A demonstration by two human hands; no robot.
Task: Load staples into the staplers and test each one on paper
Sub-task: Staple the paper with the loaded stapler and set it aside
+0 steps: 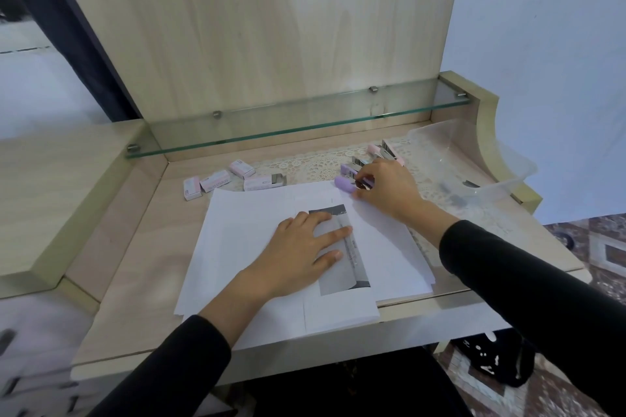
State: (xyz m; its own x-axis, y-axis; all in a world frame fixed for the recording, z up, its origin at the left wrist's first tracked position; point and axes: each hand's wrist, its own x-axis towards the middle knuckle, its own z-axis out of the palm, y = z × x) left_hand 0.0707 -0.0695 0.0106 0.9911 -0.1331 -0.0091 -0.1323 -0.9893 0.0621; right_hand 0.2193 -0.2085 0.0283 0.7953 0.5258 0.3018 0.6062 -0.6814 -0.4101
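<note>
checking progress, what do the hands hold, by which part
The right hand pinches the lilac plastic stapler at its middle; the left hand lies flat on the white paper sheets.

I'm wearing a plain black long-sleeved top. The left sleeve [162, 369] and right sleeve [528, 281] are fitting closely and stopping just above the wrists, leaving my left hand [301, 247] and right hand [386, 193] bare.

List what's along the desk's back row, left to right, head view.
Three closed staple boxes → open staple box → purple stapler → pink stapler → clear plastic tub. The right hand overlaps both staplers, so it is left out.
</note>
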